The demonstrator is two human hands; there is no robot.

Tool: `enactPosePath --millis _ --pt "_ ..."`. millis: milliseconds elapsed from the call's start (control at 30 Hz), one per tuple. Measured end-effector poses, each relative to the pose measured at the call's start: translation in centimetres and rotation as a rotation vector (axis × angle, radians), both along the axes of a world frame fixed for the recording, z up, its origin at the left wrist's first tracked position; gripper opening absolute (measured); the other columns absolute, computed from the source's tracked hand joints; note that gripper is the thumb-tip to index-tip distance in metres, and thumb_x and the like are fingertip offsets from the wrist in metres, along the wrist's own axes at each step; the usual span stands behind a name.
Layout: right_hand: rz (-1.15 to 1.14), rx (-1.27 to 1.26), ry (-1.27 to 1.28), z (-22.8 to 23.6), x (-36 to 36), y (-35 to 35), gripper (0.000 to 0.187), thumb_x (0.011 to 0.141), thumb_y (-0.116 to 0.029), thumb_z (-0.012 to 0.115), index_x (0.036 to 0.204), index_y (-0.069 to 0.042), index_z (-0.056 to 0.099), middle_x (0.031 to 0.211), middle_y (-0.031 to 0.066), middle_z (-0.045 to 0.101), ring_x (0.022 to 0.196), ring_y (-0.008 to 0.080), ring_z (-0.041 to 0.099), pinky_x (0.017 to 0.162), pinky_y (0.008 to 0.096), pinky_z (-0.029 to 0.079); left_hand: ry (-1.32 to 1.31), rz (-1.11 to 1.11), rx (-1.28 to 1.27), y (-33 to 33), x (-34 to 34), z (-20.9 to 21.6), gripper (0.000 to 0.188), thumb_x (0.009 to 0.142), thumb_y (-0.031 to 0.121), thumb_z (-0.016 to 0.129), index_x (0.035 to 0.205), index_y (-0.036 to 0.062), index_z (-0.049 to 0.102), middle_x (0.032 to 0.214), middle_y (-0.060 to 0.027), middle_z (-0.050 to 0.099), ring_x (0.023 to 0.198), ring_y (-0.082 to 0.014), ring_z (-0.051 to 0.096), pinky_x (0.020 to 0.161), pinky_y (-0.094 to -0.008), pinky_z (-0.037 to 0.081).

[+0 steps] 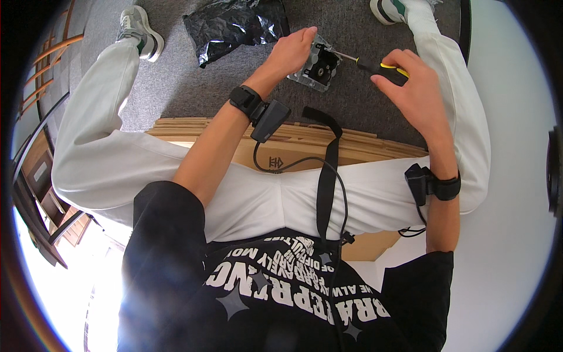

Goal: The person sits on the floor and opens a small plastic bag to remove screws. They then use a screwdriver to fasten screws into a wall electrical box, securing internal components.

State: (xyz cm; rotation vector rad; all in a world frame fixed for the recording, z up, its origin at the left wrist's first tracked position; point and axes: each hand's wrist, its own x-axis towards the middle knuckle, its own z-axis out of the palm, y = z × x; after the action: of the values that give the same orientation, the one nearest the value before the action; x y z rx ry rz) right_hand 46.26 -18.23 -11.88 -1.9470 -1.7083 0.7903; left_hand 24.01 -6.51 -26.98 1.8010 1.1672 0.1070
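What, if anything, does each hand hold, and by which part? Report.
Right hand: a screwdriver, by its handle. Left hand: the boxy device, by its left side.

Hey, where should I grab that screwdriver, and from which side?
Probably by its black-and-yellow handle, coming from the right, as the right hand does. The handle is the thick end and lies to the right; the thin metal shaft points left, toward the black-and-grey device.

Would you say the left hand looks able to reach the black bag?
Probably yes: the left hand is beside the black bag, nothing visible between, though that hand seemingly holds a device.
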Motion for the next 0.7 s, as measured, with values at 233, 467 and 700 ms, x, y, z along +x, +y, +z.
enactPosePath --millis 233,467,700 --pt "-0.072 0.035 0.022 -0.4 0.7 0.5 0.03 0.087 -0.027 0.079 0.101 -0.002 0.068 0.089 0.01 0.068 0.082 0.0248 0.067 0.073 0.0335 0.052 -0.016 -0.009 -0.004 -0.3 -0.1 0.2 0.05 0.112 0.043 0.029 0.133 0.0057 0.056 0.118 -0.0223 0.068 0.11 -0.0501 0.062 0.093 -0.0562 0.05" --pt "-0.439 -0.766 0.122 -0.7 2.7 1.6 0.052 0.101 -0.052 0.058 0.101 0.0 0.063 0.089 0.014 0.07 0.083 0.0237 0.067 0.074 0.0339 0.051 -0.067 0.047 -0.028 -0.1 -0.3 -0.8 0.062 0.11 0.054 0.028 0.129 0.0036 0.059 0.115 -0.0259 0.069 0.11 -0.0511 0.061 0.096 -0.0572 0.047" --pt "-0.213 -0.148 0.006 -1.5 2.3 0.4 0.04 0.098 -0.04 0.066 0.11 -0.002 0.059 0.095 0.0127 0.068 0.09 0.0235 0.067 0.08 0.0348 0.05 -0.034 0.072 -0.063 -0.1 -0.5 -0.3 0.064 0.109 0.057 0.032 0.118 0.0005 0.06 0.113 -0.0246 0.068 0.107 -0.0489 0.062 0.092 -0.0552 0.047"
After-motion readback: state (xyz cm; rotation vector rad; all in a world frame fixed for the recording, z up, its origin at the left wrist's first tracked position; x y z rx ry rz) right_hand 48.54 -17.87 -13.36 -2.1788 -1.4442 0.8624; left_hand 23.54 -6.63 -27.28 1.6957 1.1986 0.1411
